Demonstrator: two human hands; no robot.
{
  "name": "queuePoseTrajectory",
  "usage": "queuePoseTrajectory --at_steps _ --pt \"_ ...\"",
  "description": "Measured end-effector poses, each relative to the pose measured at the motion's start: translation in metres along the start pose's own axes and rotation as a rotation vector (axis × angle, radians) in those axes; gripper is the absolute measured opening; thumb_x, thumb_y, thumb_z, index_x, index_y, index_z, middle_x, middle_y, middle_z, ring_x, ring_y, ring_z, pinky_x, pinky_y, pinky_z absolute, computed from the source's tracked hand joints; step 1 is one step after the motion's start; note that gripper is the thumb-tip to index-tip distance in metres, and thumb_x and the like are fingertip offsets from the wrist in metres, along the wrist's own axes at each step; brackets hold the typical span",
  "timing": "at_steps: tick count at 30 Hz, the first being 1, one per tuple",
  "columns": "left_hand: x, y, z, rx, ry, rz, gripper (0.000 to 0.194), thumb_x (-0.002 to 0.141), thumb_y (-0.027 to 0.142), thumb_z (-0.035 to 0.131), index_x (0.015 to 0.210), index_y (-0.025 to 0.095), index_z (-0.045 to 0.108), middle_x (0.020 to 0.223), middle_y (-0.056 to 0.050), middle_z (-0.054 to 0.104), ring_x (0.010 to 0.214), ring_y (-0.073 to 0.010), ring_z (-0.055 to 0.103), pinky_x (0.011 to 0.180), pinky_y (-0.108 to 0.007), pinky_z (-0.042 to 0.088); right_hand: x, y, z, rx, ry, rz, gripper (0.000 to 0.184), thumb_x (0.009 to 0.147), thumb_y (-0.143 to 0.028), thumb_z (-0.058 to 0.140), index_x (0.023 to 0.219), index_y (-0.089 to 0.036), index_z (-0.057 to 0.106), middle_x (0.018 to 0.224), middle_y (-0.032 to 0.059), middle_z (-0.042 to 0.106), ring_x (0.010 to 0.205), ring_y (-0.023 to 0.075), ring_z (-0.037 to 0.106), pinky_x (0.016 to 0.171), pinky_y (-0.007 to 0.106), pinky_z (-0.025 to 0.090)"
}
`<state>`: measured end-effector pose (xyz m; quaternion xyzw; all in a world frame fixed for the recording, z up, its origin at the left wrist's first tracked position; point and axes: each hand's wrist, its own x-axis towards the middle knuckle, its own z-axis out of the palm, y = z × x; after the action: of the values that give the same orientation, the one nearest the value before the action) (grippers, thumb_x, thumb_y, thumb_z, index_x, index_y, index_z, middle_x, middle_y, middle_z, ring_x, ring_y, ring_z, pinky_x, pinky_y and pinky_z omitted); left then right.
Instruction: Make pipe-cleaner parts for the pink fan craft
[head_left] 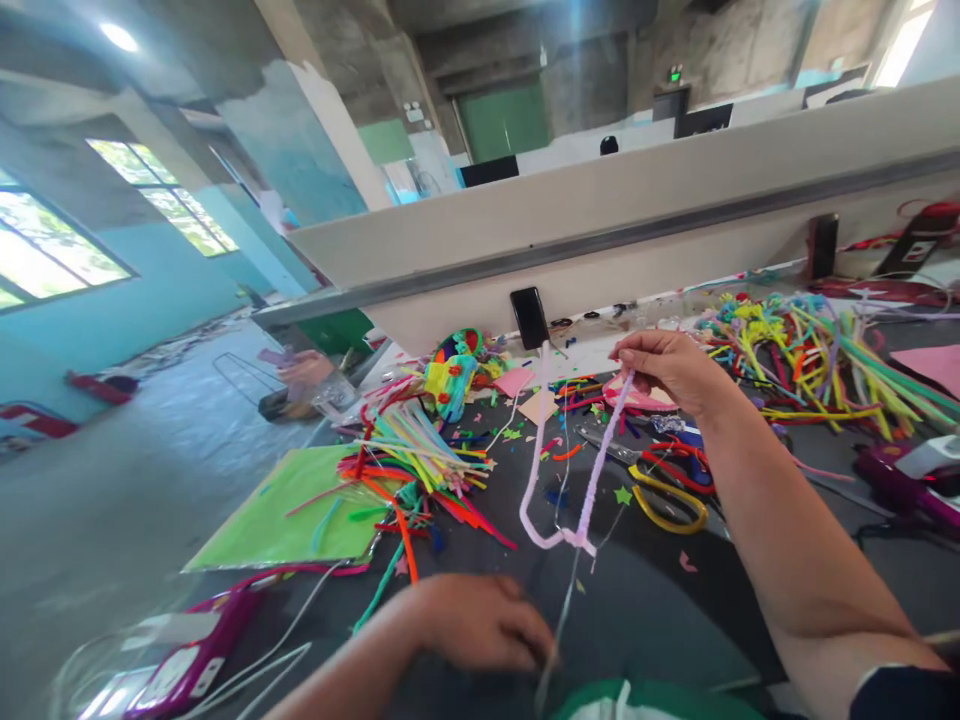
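My right hand (656, 365) is raised over the table, its thumb and fingers pinched on the top of a lilac pipe cleaner (602, 465). That stem slants down to a twisted joint with a paler pink pipe cleaner (534, 470), which bends into a U shape and rises on the left. My left hand (487, 625) is low near the front edge, blurred, its fingers curled downward. Beside its fingertips runs a thin silvery strand (568, 600); whether the fingers grip it, I cannot tell. Scissors with yellow handles (667, 500) lie right of the joined stems.
Pipe cleaner bundles lie left (427, 450) and right (810, 360). A green sheet (285, 505), a purple power strip (202, 650) and white cables are at left. A phone (529, 318) leans on the divider (600, 200). Red-handled scissors (682, 465) and star scraps are scattered around.
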<state>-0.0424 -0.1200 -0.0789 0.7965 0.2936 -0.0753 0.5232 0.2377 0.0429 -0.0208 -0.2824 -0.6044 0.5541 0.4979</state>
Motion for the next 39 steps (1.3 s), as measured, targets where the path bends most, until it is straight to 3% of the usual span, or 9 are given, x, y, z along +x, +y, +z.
queuePoseTrajectory --at_steps 3,5,6,8,11,15,25,32,39 --pt "-0.02 -0.02 -0.043 -0.218 0.554 -0.217 0.03 0.083 0.042 0.052 0.088 0.018 0.07 0.071 -0.005 0.068 0.059 -0.015 0.061 0.055 -0.024 0.047 -0.002 0.001 0.008 -0.06 -0.107 0.031 0.015 0.072 -0.029 0.07 0.081 -0.016 0.069 0.054 -0.0012 0.059 0.04 0.0062 0.048 0.038 0.018 0.036" --pt "-0.021 -0.011 -0.072 -0.38 0.893 -0.107 0.03 0.081 0.042 0.057 0.092 0.016 0.068 0.074 -0.006 0.068 0.06 -0.0136 0.061 0.053 -0.022 0.046 -0.004 0.003 0.018 -0.132 -0.174 0.051 0.015 0.074 -0.03 0.069 0.081 -0.017 0.069 0.054 -0.0008 0.06 0.041 0.0063 0.048 0.038 0.018 0.035" --pt "-0.018 -0.002 -0.084 -0.439 0.932 -0.051 0.029 0.078 0.041 0.062 0.092 0.015 0.068 0.076 -0.007 0.068 0.062 -0.0144 0.062 0.052 -0.022 0.046 -0.005 0.004 0.023 -0.171 -0.195 0.054 0.015 0.074 -0.031 0.068 0.081 -0.017 0.069 0.054 -0.0008 0.06 0.041 0.0061 0.048 0.038 0.018 0.035" --pt "-0.006 0.019 -0.102 -0.481 0.95 0.054 0.028 0.076 0.04 0.065 0.087 0.014 0.069 0.075 -0.009 0.068 0.06 -0.0134 0.061 0.051 -0.02 0.045 -0.006 0.005 0.03 -0.234 -0.221 0.048 0.015 0.075 -0.031 0.067 0.08 -0.017 0.069 0.055 -0.001 0.06 0.041 0.0061 0.049 0.038 0.018 0.036" --pt "0.016 0.041 -0.115 -0.571 0.805 0.104 0.028 0.077 0.04 0.065 0.079 0.012 0.07 0.069 -0.01 0.068 0.05 -0.01 0.057 0.042 -0.017 0.039 -0.007 0.006 0.035 -0.256 -0.216 0.043 0.014 0.073 -0.029 0.068 0.08 -0.017 0.069 0.054 -0.0016 0.06 0.041 0.0066 0.049 0.039 0.018 0.037" --pt "0.033 0.042 -0.12 -0.654 0.737 0.137 0.023 0.075 0.035 0.068 0.075 0.012 0.067 0.063 -0.008 0.066 0.042 -0.0072 0.052 0.038 -0.015 0.035 -0.003 0.009 0.034 -0.228 -0.215 0.056 0.014 0.073 -0.03 0.068 0.079 -0.017 0.069 0.053 -0.0017 0.06 0.039 0.0064 0.048 0.038 0.018 0.036" --pt "0.042 0.034 -0.111 -0.87 0.809 0.325 0.02 0.075 0.03 0.068 0.077 0.013 0.058 0.055 -0.003 0.061 0.034 -0.0048 0.044 0.031 -0.013 0.026 -0.003 -0.002 0.026 -0.16 -0.195 0.135 0.036 0.074 -0.031 0.069 0.107 -0.02 0.061 0.071 0.0022 0.068 0.051 0.0108 0.059 0.045 0.021 0.044" --pt "0.038 0.06 -0.094 -0.799 0.815 0.356 0.017 0.077 0.03 0.066 0.077 0.014 0.061 0.055 -0.003 0.06 0.038 -0.0068 0.047 0.034 -0.015 0.028 -0.017 -0.022 0.025 -0.192 -0.11 0.064 0.019 0.073 -0.033 0.071 0.085 -0.018 0.068 0.064 0.001 0.065 0.049 0.0089 0.055 0.042 0.019 0.039" --pt "0.041 0.057 -0.091 -0.783 0.781 0.368 0.018 0.079 0.032 0.063 0.083 0.014 0.065 0.056 -0.003 0.06 0.038 -0.0072 0.047 0.034 -0.016 0.028 -0.02 -0.027 0.027 -0.213 -0.099 0.035 0.014 0.073 -0.031 0.071 0.079 -0.018 0.069 0.059 -0.0003 0.063 0.045 0.0072 0.054 0.039 0.018 0.034"
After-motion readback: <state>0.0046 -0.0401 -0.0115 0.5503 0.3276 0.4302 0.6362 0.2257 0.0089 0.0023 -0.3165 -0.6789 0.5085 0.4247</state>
